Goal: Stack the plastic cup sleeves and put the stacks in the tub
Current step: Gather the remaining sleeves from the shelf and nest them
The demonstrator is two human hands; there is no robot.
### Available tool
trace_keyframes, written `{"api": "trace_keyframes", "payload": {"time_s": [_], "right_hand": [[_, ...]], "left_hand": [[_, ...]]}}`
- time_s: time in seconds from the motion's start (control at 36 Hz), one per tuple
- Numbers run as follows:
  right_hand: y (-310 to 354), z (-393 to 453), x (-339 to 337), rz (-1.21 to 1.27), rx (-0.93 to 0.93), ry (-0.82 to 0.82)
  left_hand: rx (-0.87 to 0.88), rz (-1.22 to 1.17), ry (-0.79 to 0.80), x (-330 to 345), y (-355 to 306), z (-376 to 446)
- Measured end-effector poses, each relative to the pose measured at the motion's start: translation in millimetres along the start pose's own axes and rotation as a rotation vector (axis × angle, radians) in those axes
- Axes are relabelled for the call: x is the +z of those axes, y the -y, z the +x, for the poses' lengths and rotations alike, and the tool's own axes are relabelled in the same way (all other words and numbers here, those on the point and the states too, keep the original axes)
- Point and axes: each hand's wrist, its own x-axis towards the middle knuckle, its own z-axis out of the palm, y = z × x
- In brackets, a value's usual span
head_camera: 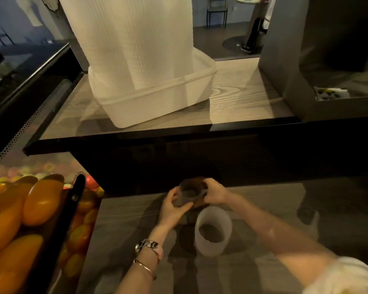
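Note:
Both hands meet over the lower counter around a translucent plastic cup sleeve (188,195). My left hand (172,205) grips its near side. My right hand (215,193) pinches its far right rim. Just below them a short stack of white sleeves (212,232) stands upright on the lower wooden counter. On the upper wooden shelf sits the white plastic tub (157,102), with tall stacks of white sleeves (128,39) rising out of it past the top of the view.
A glass display case (30,209) full of orange and red fruit fills the left side. The dark front edge of the upper shelf (157,134) overhangs the hands. A grey machine (327,71) stands at the right on the upper shelf.

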Motion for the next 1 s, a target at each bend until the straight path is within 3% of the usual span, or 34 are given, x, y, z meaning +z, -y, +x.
{"api": "trace_keyframes", "payload": {"time_s": [0.25, 0.42, 0.75, 1.0], "right_hand": [[22, -39, -1, 0.28, -0.134, -0.125], [43, -80, -8, 0.353, -0.224, -0.202], [18, -145, 17, 0.266, -0.211, -0.244], [8, -142, 27, 0.371, -0.11, -0.22]], "left_hand": [[0.087, -0.061, -0.05, -11, -61, -42], [0.189, -0.212, 0.085, -13, -83, -85], [0.264, 0.016, 0.104, 1, -48, -140], [0.249, 0.008, 0.073, 12, -37, -137]]}}
